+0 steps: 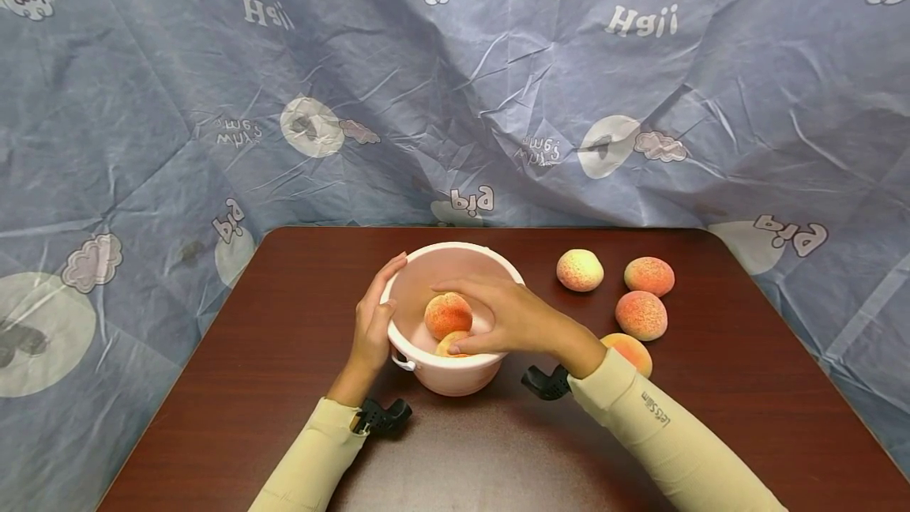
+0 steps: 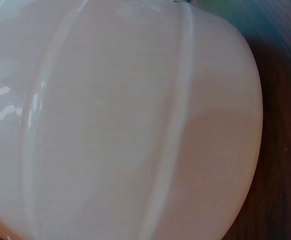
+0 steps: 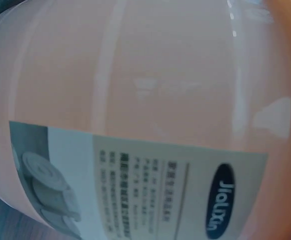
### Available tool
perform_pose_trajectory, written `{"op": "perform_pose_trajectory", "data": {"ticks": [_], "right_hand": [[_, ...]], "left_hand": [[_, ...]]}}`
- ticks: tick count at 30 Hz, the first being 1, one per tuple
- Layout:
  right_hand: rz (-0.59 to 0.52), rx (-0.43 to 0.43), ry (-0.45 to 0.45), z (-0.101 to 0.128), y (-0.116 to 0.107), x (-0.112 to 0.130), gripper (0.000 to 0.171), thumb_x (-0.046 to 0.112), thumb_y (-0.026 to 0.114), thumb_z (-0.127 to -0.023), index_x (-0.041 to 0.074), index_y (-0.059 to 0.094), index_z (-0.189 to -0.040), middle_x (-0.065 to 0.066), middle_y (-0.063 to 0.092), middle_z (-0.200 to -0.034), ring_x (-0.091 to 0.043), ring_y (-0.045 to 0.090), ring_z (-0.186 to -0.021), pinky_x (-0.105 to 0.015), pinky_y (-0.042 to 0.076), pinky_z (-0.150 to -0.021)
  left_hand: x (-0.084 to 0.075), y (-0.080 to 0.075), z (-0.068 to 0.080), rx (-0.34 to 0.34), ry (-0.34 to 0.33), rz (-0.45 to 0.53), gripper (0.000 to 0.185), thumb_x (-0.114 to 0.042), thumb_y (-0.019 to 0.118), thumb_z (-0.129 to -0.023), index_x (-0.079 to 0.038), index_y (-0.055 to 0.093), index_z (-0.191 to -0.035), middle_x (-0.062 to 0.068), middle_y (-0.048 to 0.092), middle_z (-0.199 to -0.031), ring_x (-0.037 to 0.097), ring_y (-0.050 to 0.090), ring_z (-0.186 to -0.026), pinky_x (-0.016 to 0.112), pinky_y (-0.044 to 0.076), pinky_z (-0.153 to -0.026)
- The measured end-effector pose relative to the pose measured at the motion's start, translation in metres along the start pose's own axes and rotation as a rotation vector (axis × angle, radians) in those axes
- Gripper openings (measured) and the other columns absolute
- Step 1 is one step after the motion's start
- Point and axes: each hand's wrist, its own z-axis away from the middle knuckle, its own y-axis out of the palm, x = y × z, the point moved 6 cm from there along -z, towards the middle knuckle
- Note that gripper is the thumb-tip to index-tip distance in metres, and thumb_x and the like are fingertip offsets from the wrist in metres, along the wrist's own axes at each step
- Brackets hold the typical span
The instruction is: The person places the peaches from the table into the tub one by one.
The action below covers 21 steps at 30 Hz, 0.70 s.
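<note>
A pale pink plastic bucket [image 1: 455, 376] stands upright on the table. My left hand [image 1: 372, 325] holds its left rim, with the thumb over the edge and fingers along the outside. The right hand [image 1: 508, 314] reaches in over the right rim, its fingers and thumb spread. Inside the bucket lie an orange-red peach [image 1: 448, 316] and a yellower peach [image 1: 446, 343], the second partly hidden by my right thumb. A gap shows between the palm and the redder peach. Both wrist views are filled by the bucket's ribbed wall [image 2: 110, 115], with a printed label [image 3: 135, 185] in the right one.
Right of the bucket, several more peaches lie on the dark brown table [image 1: 284, 322]: a pale one [image 1: 579, 270], redder ones [image 1: 649, 276] [image 1: 641, 315], and one [image 1: 633, 354] partly behind the right forearm. A blue patterned cloth [image 1: 455, 101] hangs behind the table.
</note>
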Motion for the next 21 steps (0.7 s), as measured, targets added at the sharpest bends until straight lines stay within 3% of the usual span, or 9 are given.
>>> {"op": "perform_pose_trajectory", "data": {"ticks": [21], "right_hand": [[-0.003, -0.023, 0.0, 0.0013, -0.0002, 0.0007, 0.063, 0.042, 0.078, -0.076, 0.021, 0.056, -0.132, 0.012, 0.057, -0.13, -0.006, 0.05, -0.122, -0.03, 0.039, -0.104]], "left_hand": [[-0.0037, 0.0005, 0.0, 0.0, 0.006, 0.005, 0.062, -0.004, 0.034, -0.075, 0.005, 0.051, -0.134, 0.025, 0.048, -0.139, 0.029, 0.042, -0.133, 0.032, 0.03, -0.111]]}}
